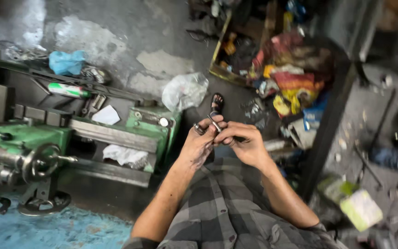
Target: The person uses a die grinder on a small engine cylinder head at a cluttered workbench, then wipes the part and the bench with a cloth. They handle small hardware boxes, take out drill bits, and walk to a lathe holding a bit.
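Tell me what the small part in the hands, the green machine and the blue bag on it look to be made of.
Small part, pinched between the left hand and right hand: likely bare metal, grey with a bright glint; its shape is too small to tell. Green machine: metal, painted green, worn and grimy, with bare steel rails and a handwheel. Blue bag: thin plastic, crumpled, slightly glossy.

The small metal part [214, 123] is half hidden by the fingers; the green lathe [38, 138] is cut off at the left edge; clutter at right is blurred
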